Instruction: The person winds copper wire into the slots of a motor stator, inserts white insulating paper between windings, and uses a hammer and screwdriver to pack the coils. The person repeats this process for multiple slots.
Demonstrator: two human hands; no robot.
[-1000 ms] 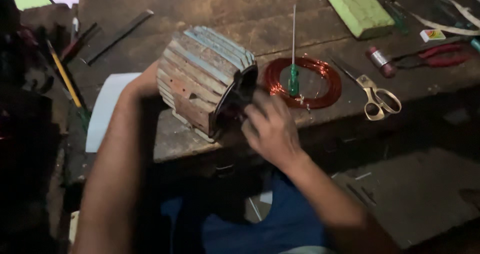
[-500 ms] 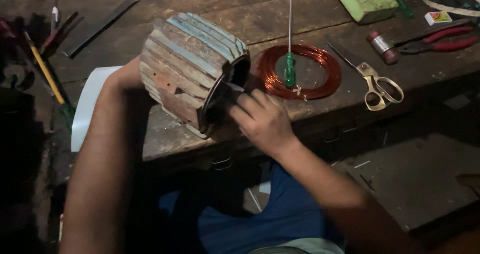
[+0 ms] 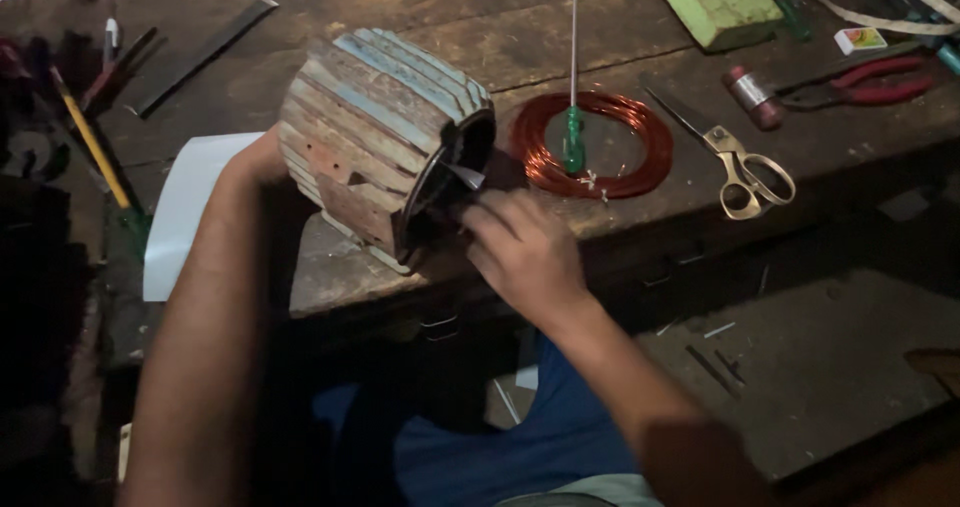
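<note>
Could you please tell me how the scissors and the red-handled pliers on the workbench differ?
The metal scissors have pale brassy loop handles; the red-handled pliers have long red grips. The scissors lie near the bench's front edge, the pliers farther back. Both rest flat on the dark wooden workbench, untouched.

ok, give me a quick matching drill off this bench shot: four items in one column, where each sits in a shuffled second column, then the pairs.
Items:
1. green-handled screwdriver
2. scissors
3. ribbed metal cylinder
4. red-handled pliers

Places:
A. far right of the bench, beyond a small red-and-silver cylinder
B. lying across the copper wire coil
C. between the left hand and the right hand, at the bench's near edge
D. just right of the coil, loops toward the near edge

Pairs: 1-B, 2-D, 3-C, 4-A
</note>
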